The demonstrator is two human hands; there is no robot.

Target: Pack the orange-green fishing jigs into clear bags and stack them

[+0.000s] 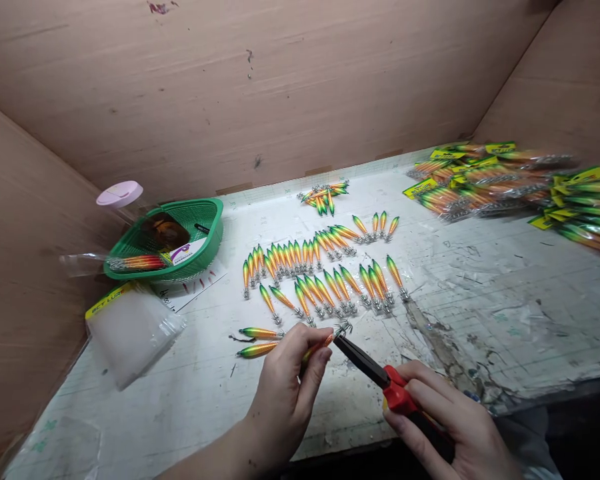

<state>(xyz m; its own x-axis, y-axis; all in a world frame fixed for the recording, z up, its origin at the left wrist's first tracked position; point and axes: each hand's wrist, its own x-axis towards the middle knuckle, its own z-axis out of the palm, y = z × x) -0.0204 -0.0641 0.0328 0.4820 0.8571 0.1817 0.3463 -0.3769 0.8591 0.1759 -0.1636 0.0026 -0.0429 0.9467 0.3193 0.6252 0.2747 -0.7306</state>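
Note:
My left hand (287,390) pinches an orange and green squid-jig lure (319,345) by its body, hook crown pointing right. My right hand (450,423) grips red-handled pliers (380,377); their dark jaws meet the lure's hook crown (343,329). Beyond them, several matching lures (325,270) lie in rows on the worn white cutting mat (480,287). Two more lures (259,341) lie just left of my left hand.
A green basket (207,220) with a packaged lure stands at the back left, beside a pink-lidded jar (120,195). A stack of clear bags (130,327) lies in front of it. Packaged lures (510,183) pile at the back right. Cardboard walls enclose the bench.

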